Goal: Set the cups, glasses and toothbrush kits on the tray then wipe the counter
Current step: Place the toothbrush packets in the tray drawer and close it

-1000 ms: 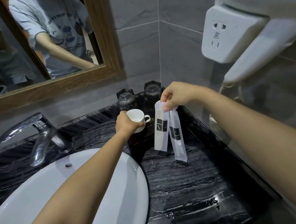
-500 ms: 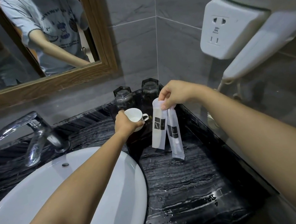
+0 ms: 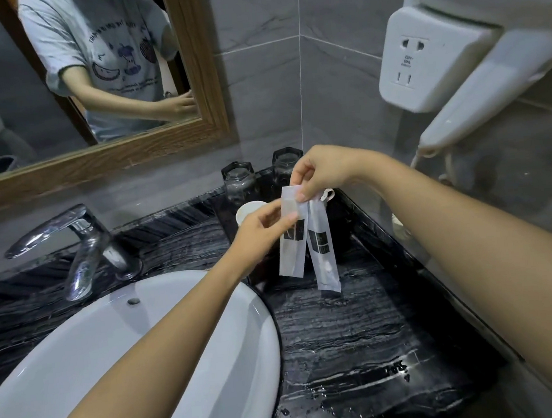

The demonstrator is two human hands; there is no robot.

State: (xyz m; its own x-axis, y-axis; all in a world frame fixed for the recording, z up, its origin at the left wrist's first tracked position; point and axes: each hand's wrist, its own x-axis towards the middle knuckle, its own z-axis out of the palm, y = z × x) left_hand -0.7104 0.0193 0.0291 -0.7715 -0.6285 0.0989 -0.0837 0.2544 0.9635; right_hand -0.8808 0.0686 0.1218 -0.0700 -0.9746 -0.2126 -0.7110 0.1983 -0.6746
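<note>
Two white toothbrush kits (image 3: 305, 249) in paper sleeves hang over the black tray (image 3: 345, 222) in the counter's far right corner. My right hand (image 3: 318, 171) pinches both at their top edge. My left hand (image 3: 259, 227) pinches the top of the left kit. On the tray a white cup (image 3: 248, 211) stands behind my left hand, and a second cup's handle (image 3: 329, 194) shows under my right wrist. Two dark glasses (image 3: 240, 182) stand upside down at the tray's back.
A white basin (image 3: 130, 357) fills the lower left, with a chrome tap (image 3: 85, 240) behind it. The black marbled counter (image 3: 366, 351) is wet near the front. A wall hair dryer with socket (image 3: 455, 56) hangs at the right. A wood-framed mirror (image 3: 206, 63) hangs above.
My left hand has let go of the white cup, which now stands on the tray, and has taken the top of the left toothbrush kit. My right hand has hardly moved.
</note>
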